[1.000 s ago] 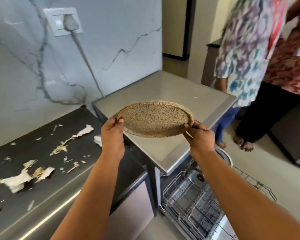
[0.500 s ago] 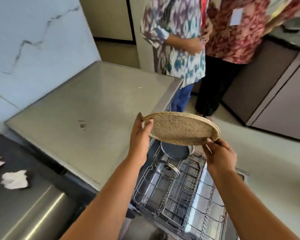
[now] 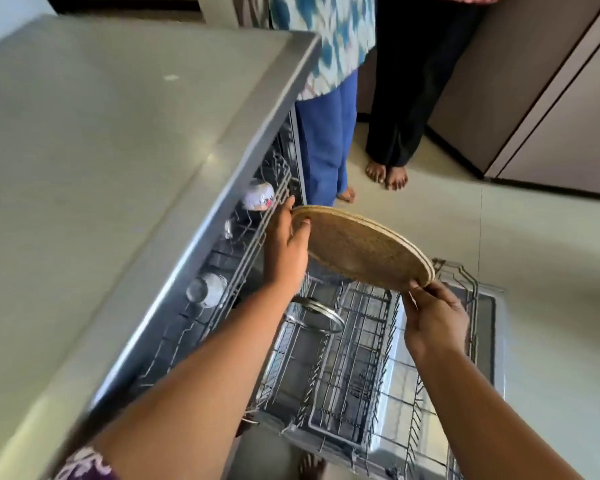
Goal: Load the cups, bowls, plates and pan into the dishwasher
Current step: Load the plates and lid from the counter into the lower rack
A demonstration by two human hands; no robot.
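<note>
I hold a round speckled tan plate (image 3: 361, 249) with both hands, tilted, above the open dishwasher. My left hand (image 3: 286, 249) grips its far left rim and my right hand (image 3: 433, 318) pinches its near right rim. Below the plate the lower rack (image 3: 371, 375) is pulled out over the open door. A glass lid (image 3: 314, 315) stands in that rack, partly under my left forearm. The upper rack (image 3: 243, 244) holds a patterned white cup (image 3: 258, 197) and a clear glass (image 3: 207, 289).
The steel worktop (image 3: 118, 150) runs along the left, its edge overhanging the upper rack. Two people stand barefoot on the tiled floor just beyond the dishwasher, one in blue trousers (image 3: 326, 147), one in black (image 3: 406, 98). Cabinets (image 3: 551, 116) line the right.
The plate has moved right and down from over the worktop to above the pulled-out lower rack, and it now tilts more. My view has dropped toward the dishwasher.
</note>
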